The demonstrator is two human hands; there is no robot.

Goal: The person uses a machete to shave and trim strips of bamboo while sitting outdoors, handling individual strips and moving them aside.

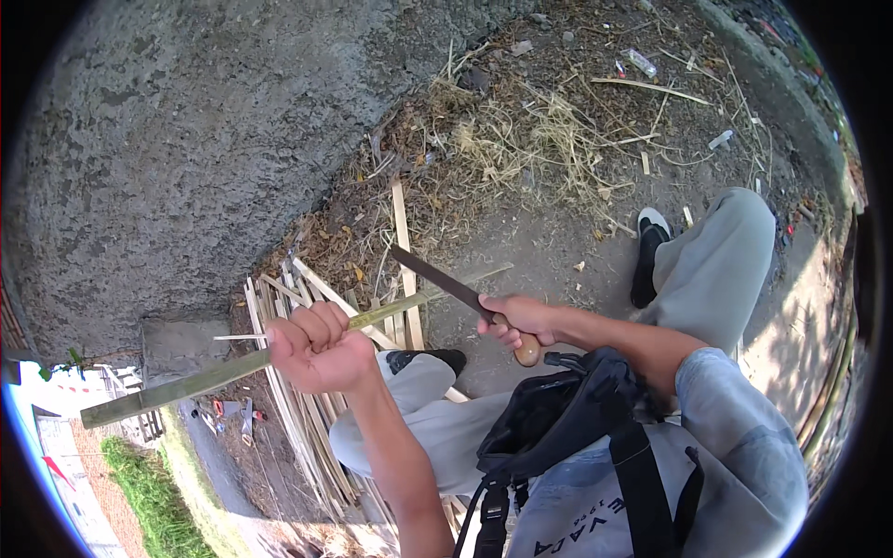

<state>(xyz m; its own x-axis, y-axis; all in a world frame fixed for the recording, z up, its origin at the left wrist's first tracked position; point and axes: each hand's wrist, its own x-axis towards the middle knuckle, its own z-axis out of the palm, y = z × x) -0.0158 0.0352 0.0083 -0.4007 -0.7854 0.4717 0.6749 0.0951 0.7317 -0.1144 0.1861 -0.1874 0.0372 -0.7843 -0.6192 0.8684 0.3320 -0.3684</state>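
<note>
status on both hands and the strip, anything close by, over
Left hand clenched around bamboo strip. Right hand gripping machete, blade crossing strip in view. Loose slats piled close by at left.

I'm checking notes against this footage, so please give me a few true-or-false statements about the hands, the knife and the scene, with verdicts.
1. The right hand holds a knife by its handle. True.
2. The knife's blade is bright silver. False: it is dark brown.
3. The left hand grips a long greenish strip. True.
4. The bag worn at the person's front is red. False: the bag is black.
5. A pile of pale strips lies toward the person's left. True.
</note>
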